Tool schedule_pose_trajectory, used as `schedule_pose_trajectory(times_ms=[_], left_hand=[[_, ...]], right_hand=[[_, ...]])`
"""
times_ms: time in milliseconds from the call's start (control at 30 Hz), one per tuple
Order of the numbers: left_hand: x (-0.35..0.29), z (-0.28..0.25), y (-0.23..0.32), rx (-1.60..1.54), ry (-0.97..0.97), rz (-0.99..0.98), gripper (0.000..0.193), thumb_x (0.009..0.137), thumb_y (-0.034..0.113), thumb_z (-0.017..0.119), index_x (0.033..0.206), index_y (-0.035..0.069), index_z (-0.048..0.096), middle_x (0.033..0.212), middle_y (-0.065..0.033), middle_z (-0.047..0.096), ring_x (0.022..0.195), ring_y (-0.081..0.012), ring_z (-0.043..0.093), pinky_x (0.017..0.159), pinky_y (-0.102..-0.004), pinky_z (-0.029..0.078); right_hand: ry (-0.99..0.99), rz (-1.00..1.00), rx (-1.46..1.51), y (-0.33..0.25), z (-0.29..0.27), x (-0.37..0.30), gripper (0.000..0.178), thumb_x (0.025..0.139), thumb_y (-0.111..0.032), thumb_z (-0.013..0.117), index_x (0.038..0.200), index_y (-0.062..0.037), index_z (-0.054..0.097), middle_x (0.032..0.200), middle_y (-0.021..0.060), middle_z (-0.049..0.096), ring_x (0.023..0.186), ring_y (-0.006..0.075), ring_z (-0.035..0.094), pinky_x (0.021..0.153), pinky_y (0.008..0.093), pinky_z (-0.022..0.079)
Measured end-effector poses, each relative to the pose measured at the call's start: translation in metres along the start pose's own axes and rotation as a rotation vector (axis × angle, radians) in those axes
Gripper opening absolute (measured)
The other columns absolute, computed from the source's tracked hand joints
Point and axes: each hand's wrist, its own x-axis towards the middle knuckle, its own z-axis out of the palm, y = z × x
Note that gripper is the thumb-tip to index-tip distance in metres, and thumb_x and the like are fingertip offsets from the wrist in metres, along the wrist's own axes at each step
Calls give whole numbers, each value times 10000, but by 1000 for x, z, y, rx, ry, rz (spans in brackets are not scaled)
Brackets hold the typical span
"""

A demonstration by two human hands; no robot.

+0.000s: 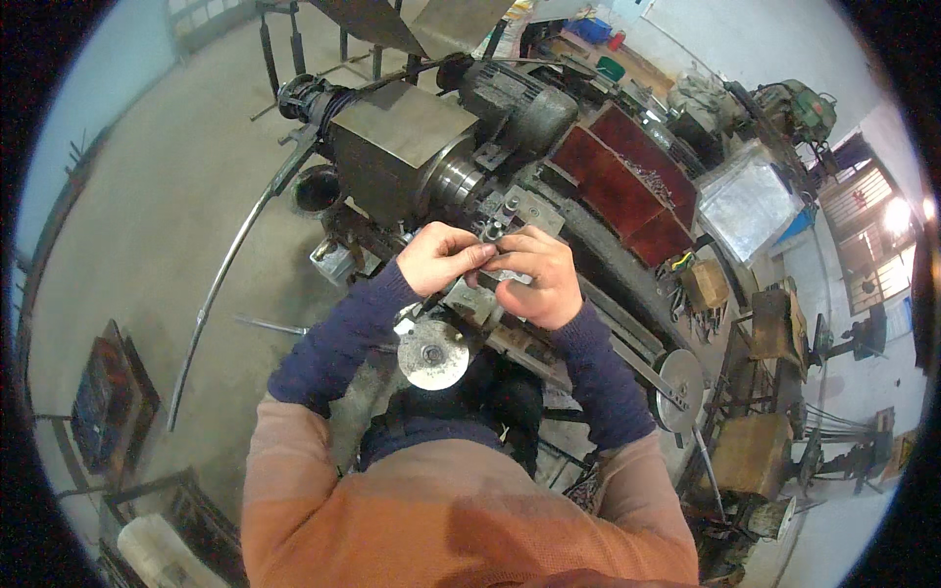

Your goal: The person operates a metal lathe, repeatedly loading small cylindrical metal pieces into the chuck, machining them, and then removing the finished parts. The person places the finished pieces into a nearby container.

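My left hand (443, 259) and my right hand (539, 277) meet over the carriage of a metal lathe. Thumb and fingers of both are pinched together at one spot; whatever they grip there is too small and covered to make out. Just beyond the fingertips stands the tool post (504, 210) with its bolts. The round steel spindle end (457, 183) juts from the headstock (400, 137) to the far left of my hands. Below my left wrist sits a round metal handwheel (432, 354).
A long bent metal lever (227, 263) reaches down on the left. Behind the lathe are an electric motor (520, 103) and a dark red tray (613, 181) holding small metal parts. Wrenches and hand tools (698, 318) lie right, near another handwheel (678, 390). More machines line the right wall.
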Motion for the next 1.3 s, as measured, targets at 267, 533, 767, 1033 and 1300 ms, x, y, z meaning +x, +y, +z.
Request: schedule_pose_trajectory(times_ms=[267,533,767,1033,1300], left_hand=[[-42,-107,13,809,245,38,309,834,301,533,914,12,610,766,-178,606,695,-324,595,609,-381,459],[-206,-235,-11,1585,616,-543,301,832,326,518,959,65,601,777,-175,622,761,-346,596,660,-429,471],[-244,-224,-57,1279,612,-666,362,789,356,585,833,8,498,693,-200,574,717,-390,567,621,-461,438],[-219,-248,-63,1540,486,-789,201,737,212,606,815,46,524,715,-173,598,719,-357,590,624,-449,470],[-223,-392,-69,1841,492,-803,177,720,63,533,882,110,588,780,-135,625,748,-328,611,631,-419,495]], right_hand=[[-384,198,-280,88,12,39,281,536,-184,595,779,-74,682,772,109,630,720,293,574,652,357,464],[-523,594,-226,141,46,53,314,570,-220,591,840,-100,697,770,152,645,698,268,633,696,320,497],[-449,488,-33,146,51,48,305,579,-187,577,834,-64,689,732,167,637,672,256,633,668,315,490],[-513,497,-121,133,51,63,233,579,-202,601,734,-46,680,707,165,626,657,297,621,640,350,498],[-436,627,-155,128,52,69,193,575,-184,603,682,-39,672,633,175,597,579,307,605,593,348,492]])
